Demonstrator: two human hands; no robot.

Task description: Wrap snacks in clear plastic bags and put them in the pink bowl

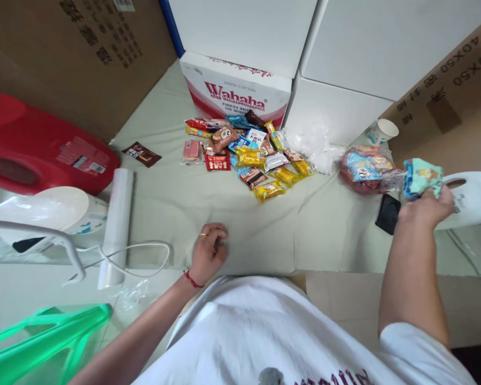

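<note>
Gripping teal packet (423,177), print blurred, in right hand (425,209) | left hand (209,252) fingers curled in, palm hidden, on cloth (164,206)

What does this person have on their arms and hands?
Both forearms are bare. The person wears a white T-shirt with dark red lettering, and its short right sleeve is visible. The left hand has a gold ring on one finger and a thin red string bracelet at the wrist. The right hand shows no ring or band from this side.
</note>
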